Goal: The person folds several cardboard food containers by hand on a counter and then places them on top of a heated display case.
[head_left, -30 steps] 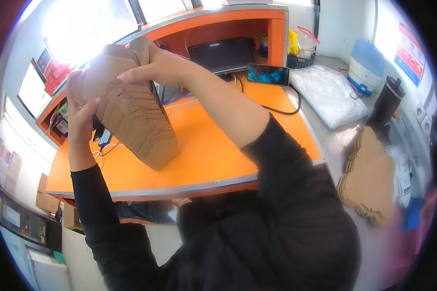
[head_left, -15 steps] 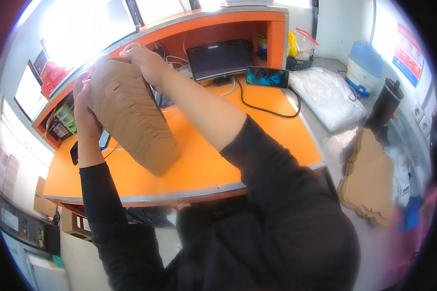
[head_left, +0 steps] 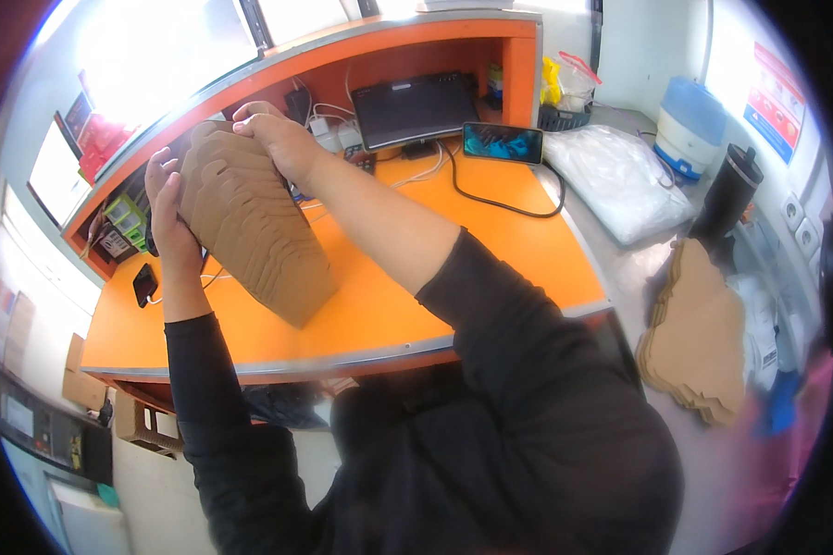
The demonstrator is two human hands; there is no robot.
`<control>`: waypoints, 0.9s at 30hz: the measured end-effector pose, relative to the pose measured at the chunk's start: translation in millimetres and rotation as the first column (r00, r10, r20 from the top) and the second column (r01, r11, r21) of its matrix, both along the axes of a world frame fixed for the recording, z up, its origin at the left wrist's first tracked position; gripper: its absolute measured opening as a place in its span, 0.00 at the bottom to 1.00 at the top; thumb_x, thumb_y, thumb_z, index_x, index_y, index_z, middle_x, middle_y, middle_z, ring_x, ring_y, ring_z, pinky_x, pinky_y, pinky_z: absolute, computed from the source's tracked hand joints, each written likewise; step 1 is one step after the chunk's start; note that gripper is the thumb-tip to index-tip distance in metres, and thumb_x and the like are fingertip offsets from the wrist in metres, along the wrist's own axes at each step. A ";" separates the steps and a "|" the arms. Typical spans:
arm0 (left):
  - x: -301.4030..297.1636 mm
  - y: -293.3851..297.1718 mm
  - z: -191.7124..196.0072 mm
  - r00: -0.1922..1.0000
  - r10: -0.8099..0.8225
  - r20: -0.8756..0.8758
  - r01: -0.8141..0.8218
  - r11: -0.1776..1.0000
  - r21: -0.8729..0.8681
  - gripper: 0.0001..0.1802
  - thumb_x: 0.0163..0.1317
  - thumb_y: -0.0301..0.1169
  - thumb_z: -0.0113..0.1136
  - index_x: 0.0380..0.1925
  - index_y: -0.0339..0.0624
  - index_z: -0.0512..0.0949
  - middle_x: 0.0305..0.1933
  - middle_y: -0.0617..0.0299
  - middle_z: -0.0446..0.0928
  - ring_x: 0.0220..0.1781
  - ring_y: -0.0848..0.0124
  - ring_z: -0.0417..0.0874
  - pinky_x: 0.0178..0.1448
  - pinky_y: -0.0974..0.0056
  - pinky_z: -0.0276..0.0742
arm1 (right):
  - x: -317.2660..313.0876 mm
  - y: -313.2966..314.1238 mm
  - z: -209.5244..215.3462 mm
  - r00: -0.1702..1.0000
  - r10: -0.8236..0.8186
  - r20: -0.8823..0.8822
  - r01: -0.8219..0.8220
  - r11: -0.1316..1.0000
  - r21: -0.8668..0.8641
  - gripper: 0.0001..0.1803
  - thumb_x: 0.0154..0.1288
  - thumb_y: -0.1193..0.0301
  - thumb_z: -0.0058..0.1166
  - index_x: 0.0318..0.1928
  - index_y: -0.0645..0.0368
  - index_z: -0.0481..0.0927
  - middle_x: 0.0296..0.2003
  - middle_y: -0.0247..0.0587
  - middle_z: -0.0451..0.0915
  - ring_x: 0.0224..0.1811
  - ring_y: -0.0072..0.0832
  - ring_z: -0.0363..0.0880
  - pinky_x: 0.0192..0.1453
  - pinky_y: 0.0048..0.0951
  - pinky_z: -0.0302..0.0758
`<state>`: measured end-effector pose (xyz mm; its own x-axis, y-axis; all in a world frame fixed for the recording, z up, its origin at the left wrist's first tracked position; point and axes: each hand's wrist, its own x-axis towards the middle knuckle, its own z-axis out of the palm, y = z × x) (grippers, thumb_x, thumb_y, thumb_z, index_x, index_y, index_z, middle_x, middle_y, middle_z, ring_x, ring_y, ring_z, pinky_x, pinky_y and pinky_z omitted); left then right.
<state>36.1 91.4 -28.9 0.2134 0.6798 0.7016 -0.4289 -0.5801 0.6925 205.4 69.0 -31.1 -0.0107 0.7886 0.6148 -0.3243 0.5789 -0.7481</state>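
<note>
A thick, fanned stack of brown cardboard cut-outs [head_left: 250, 217] is held tilted above the orange desk, its layers stepped like shingles. My left hand [head_left: 171, 208] supports its left side, with the thumb up along the edge and part of the fingers hidden behind. At the far upper right corner, my right hand [head_left: 282, 139] grips the layers, fingertips bent over the top edge. The near end of the stack hangs over the desktop [head_left: 389, 277].
A monitor [head_left: 416, 109], a lit phone [head_left: 502, 143] and cables are at the back of the desk. Another phone [head_left: 145, 284] lies at left. On the right side surface are a clear plastic bundle [head_left: 620, 180], a black tumbler [head_left: 727, 190] and more brown cut-outs [head_left: 699, 333].
The stack has tilted a little and its layers show more spread. My left hand has shifted slightly right, its fingers now more raised; my right hand stays at the far corner.
</note>
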 end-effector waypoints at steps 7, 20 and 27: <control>6.7 -19.1 -29.1 0.922 0.367 0.124 -0.387 0.881 0.273 0.34 0.58 0.49 0.44 0.60 0.45 0.49 0.61 0.53 0.53 0.64 0.61 0.53 0.64 0.60 0.48 | 18.3 -42.6 -24.4 0.914 -0.333 0.231 0.317 0.943 0.104 0.38 0.58 0.51 0.47 0.61 0.60 0.51 0.55 0.48 0.58 0.55 0.30 0.61 0.59 0.31 0.58; 102.9 -182.8 -52.2 0.989 -0.100 0.113 -0.078 0.299 0.951 0.15 0.49 0.40 0.58 0.38 0.54 0.75 0.49 0.61 0.67 0.56 0.54 0.66 0.59 0.39 0.56 | 171.2 -392.9 -64.6 -0.038 0.165 0.986 0.828 0.557 -0.062 0.38 0.44 0.47 0.58 0.52 0.58 0.68 0.51 0.52 0.66 0.55 0.44 0.63 0.57 0.38 0.61; 212.9 -249.0 -77.7 0.820 -0.489 -0.297 0.399 0.118 0.909 0.14 0.49 0.39 0.57 0.35 0.48 0.74 0.43 0.59 0.69 0.54 0.58 0.67 0.57 0.42 0.58 | 184.6 -500.8 -141.5 -0.157 0.276 0.948 0.973 0.208 0.100 0.53 0.30 0.46 0.64 0.58 0.57 0.59 0.57 0.59 0.57 0.61 0.51 0.53 0.63 0.41 0.53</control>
